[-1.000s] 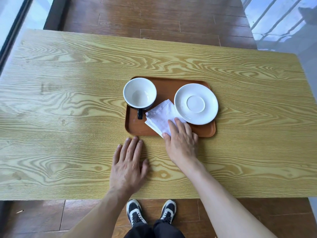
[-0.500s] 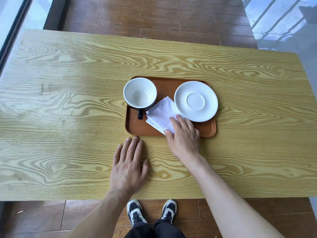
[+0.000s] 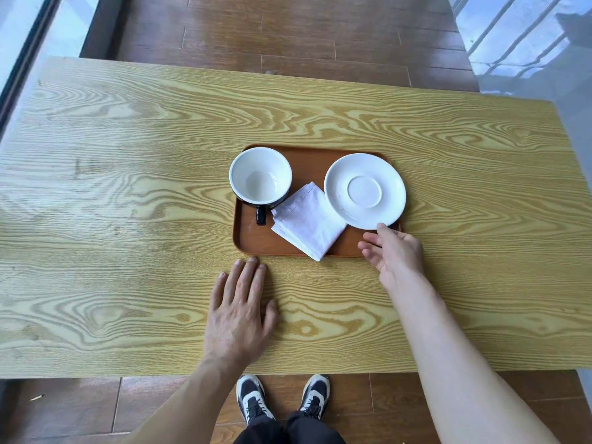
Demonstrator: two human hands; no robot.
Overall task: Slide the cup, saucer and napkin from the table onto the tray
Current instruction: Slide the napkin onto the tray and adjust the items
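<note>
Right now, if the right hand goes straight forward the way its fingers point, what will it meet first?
Probably the saucer: the right hand has one fingertip at its near rim, though actual contact is unclear.

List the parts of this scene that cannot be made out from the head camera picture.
- Head view: the brown rectangular tray's near right corner, hidden by the right hand.
- The tray floor under the white folded cloth napkin and white round saucer.
- The black outside of the white-lined cup, mostly hidden by its own rim.
- The left hand's palm, pressed on the wooden table.
</note>
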